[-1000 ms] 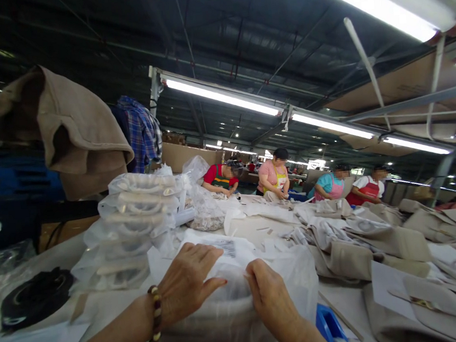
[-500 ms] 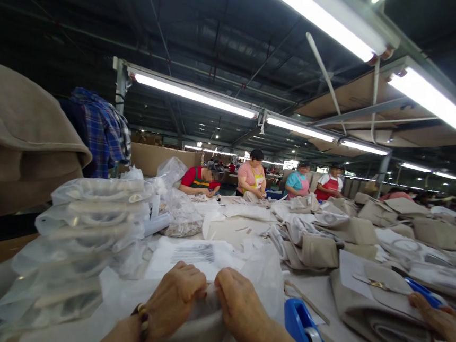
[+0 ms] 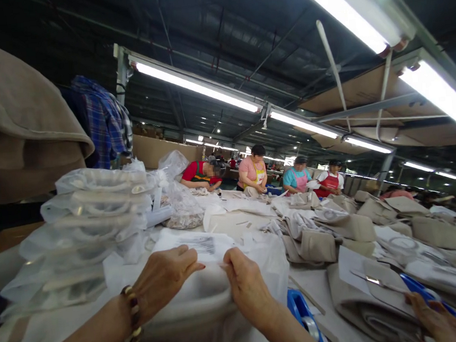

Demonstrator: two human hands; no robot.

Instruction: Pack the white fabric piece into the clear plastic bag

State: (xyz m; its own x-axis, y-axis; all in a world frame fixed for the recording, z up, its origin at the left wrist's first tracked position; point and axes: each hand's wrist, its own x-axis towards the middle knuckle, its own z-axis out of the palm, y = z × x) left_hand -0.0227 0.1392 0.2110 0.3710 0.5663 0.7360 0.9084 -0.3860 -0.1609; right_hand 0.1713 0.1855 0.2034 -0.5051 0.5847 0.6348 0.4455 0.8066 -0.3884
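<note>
Right of the bag, a heap of beige cloths (image 3: 325, 237) runs off past the frame edge. Left of the bag stands a stack (image 3: 93, 225) of filled clear packs, whose contents are blurred by the plastic. The bag (image 3: 211, 300) itself lies nearest us, low in the middle. It is clear plastic over folded pale cloth, and its near end is cut off below. Our left hand (image 3: 161, 280) rests on the bag's top with fingers pressed together and bent; we cannot tell whether they grip the plastic. Our right hand (image 3: 248, 286) is closed on the bag's top edge, pinching plastic, with its fingertips hidden behind the knuckles. Another person's hand (image 3: 432, 315) lies on the cloths far right of the bag, partly cropped. A blue dispenser (image 3: 302, 311) sits just right of the bag, half hidden by our right forearm. A label (image 3: 202, 243) lies behind the bag, its print unreadable.
</note>
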